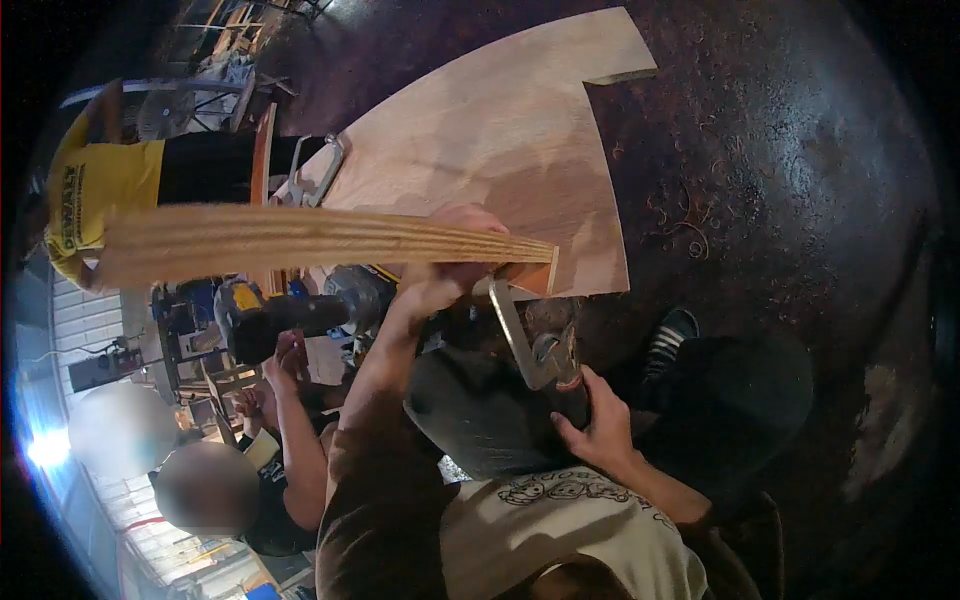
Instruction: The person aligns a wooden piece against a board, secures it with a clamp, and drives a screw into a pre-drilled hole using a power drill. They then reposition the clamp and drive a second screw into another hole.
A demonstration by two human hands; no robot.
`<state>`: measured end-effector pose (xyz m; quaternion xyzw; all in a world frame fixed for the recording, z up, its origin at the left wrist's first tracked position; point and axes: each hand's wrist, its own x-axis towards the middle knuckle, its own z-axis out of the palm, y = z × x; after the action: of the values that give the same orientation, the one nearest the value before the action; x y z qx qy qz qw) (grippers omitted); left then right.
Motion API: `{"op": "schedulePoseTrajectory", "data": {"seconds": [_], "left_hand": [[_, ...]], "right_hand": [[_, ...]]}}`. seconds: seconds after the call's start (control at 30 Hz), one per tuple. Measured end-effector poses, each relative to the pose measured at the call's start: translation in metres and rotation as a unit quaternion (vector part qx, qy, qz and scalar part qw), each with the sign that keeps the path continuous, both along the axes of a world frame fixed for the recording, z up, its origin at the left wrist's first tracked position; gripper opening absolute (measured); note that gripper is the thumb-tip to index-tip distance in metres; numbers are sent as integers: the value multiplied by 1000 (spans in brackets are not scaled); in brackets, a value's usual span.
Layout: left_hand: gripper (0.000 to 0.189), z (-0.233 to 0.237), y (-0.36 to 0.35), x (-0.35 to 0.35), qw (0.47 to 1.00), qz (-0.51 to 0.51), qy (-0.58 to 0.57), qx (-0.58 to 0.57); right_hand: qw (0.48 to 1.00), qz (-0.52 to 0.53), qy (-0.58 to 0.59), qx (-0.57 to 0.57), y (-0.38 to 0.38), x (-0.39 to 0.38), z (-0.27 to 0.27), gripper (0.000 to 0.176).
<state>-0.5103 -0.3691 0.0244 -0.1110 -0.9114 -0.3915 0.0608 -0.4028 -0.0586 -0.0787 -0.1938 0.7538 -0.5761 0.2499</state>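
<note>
A long strip of laminated wood [330, 236] crosses in front of a plywood panel [530, 130], its narrow end near the panel's lower edge. My left hand [470, 218] is closed around the strip close to that end; the strip hides most of its fingers. Just beside that end is a metal clamp [515, 330] with a dark handle. My right hand [603, 418] wraps around the clamp's handle, below the panel.
A second clamp [325, 172] grips the panel's left edge. At lower left, a person's hand [285, 358] is by a yellow-and-black power tool [250, 318]. Another person in a yellow shirt [95, 190] stands at left. Wood shavings [690, 225] lie on the dark floor [780, 150].
</note>
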Motion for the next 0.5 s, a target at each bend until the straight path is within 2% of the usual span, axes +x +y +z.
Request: {"op": "schedulePoseTrajectory", "data": {"seconds": [0.07, 0.13, 0.27, 0.33, 0.5], "left_hand": [[29, 10, 7, 0, 1000, -23, 4, -7], [26, 10, 13, 5, 990, 61, -90, 95], [29, 15, 13, 6, 988, 49, -112, 90], [25, 12, 7, 6, 986, 78, -139, 39], [25, -3, 1, 6, 984, 78, -132, 95]], "right_hand": [[1000, 5, -3, 10, 2, 4, -5, 74], [1000, 2, -7, -1, 2, 4, -4, 75], [1000, 3, -7, 2, 6, 4, -5, 77], [1000, 2, 3, 3, 3, 3, -4, 76], [999, 1, 28, 19, 5, 2, -2, 78]]}}
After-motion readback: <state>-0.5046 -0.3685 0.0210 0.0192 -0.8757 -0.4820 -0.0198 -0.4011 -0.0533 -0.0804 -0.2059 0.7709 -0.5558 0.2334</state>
